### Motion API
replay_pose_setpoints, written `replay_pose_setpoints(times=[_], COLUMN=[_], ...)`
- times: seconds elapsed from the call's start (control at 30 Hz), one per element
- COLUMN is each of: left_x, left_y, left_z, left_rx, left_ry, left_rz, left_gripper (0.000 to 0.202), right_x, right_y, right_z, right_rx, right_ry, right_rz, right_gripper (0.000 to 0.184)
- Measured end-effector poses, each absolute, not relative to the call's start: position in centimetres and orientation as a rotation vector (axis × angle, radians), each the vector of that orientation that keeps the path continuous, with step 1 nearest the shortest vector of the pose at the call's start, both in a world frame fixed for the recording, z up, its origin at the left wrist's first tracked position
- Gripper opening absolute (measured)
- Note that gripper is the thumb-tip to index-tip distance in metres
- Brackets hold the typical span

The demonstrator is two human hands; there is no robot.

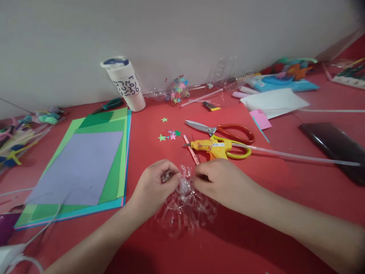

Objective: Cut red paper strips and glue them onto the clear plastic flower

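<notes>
My left hand (155, 186) pinches the left upper edge of a clear plastic piece (184, 207) with many curled strips, low in the middle of the view. On its other side, my right hand (221, 182) has thumb and fingers closed at the plastic's edge. The strips fan out below both hands, with a cloudy whitish patch near the centre. Just beyond the hands lies a yellow glue gun (212, 145) with a long clear glue stick (285, 153) out of its back. Scissors (201, 127) rest against it, and a pink strip (190, 149) lies by its nozzle.
Coloured paper sheets (80, 163) are stacked at left. A white tumbler (125, 83) stands by the wall. Small paper stars (172, 135) lie mid-table. A box cutter (211, 106) is farther back. White paper (275, 102) and a dark glossy case (330, 144) lie at right.
</notes>
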State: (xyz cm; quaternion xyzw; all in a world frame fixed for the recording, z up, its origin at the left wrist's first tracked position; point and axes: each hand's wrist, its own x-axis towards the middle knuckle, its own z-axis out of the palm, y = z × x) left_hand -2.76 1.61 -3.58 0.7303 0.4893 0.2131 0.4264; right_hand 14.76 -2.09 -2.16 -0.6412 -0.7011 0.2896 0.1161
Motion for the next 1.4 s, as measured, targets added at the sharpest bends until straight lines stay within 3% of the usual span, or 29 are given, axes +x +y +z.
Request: replay_pose_setpoints(times=[0.23,0.3,0.43,0.6,0.93,1.1,1.4], left_x=[-3.0,-3.1,-3.1,-3.3,-4.5,-6.5,-3.4], left_y=[0.9,0.6,0.3,0.2,0.1,1.9,4.6], left_z=[-3.6,-3.2,-2.9,-2.9,-2.6,-0.7,0.0], left_rx=[1.641,1.618,1.585,1.587,1.459,1.341,1.692], left_ry=[1.376,1.39,1.364,1.348,1.291,1.032,0.889], left_rz=[0.59,0.572,0.541,0.534,0.422,0.264,0.005], left_gripper=[0.01,0.011,0.011,0.01,0.006,0.04,0.029], right_x=[16.8,17.2,17.4,17.4,17.8,17.9,17.7], right_y=[-1.5,-1.4,-1.5,-1.5,-1.4,-1.4,-1.6], right_z=[-1.5,-1.4,-1.9,-1.9,-1.4,-1.9,-2.1], right_rx=[-1.649,-1.614,-1.586,-1.626,-1.592,-1.468,-1.511], right_ry=[-1.912,-1.946,-2.005,-2.036,-2.045,-2.158,-2.211], right_rz=[1.245,1.211,1.02,1.172,1.151,1.063,0.962], right_gripper=[0.023,0.014,0.027,0.018,0.018,0.019,0.023])
